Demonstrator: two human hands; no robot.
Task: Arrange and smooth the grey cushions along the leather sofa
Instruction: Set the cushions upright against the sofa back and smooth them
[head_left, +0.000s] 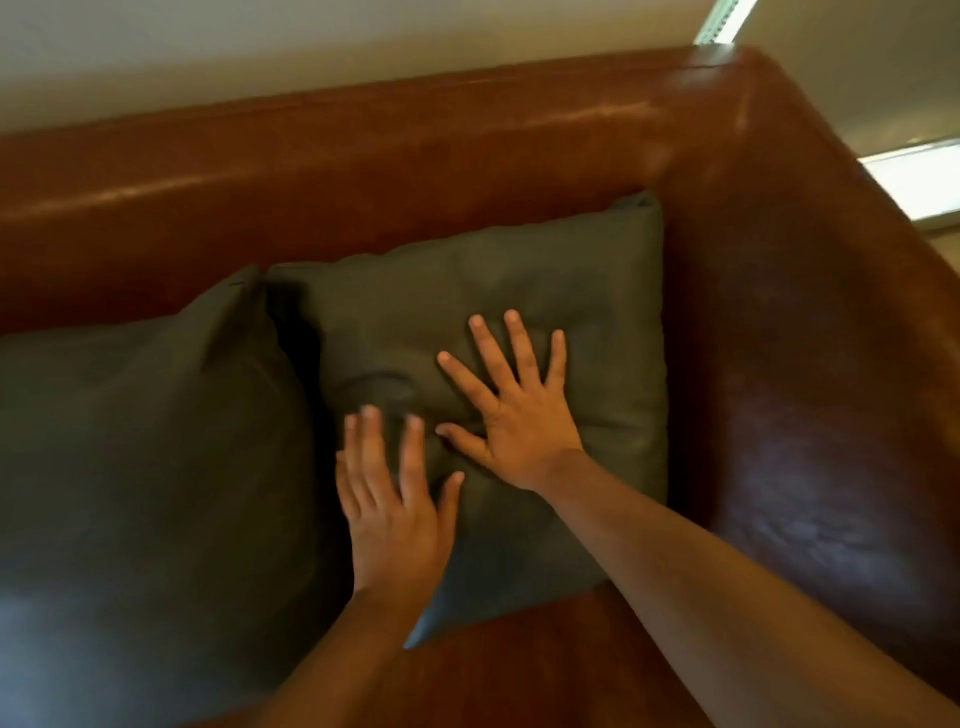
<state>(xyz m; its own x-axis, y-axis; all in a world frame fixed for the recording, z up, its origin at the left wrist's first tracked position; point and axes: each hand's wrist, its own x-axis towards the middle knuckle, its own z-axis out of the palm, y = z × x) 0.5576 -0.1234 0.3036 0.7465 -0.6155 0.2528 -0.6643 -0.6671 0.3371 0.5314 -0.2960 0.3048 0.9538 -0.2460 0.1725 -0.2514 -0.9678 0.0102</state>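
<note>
Right cushion: your grey square fabric cushion (519, 291) sits in the far right corner of the brown leather sofa (415, 156), right edge touching the armrest (831, 364).
Left cushion: the second grey cushion (145, 467) leans just beside it.
Right hand (511, 415): released, fingers spread, pressed flat on the right cushion.
Left hand (395, 514): released, blurred, over the cushion's left edge.
Room: bare seat leather (545, 660) at the near edge.

No writing, label or number can be read anywhere. The surfaces in view are plain and partly blurred.
</note>
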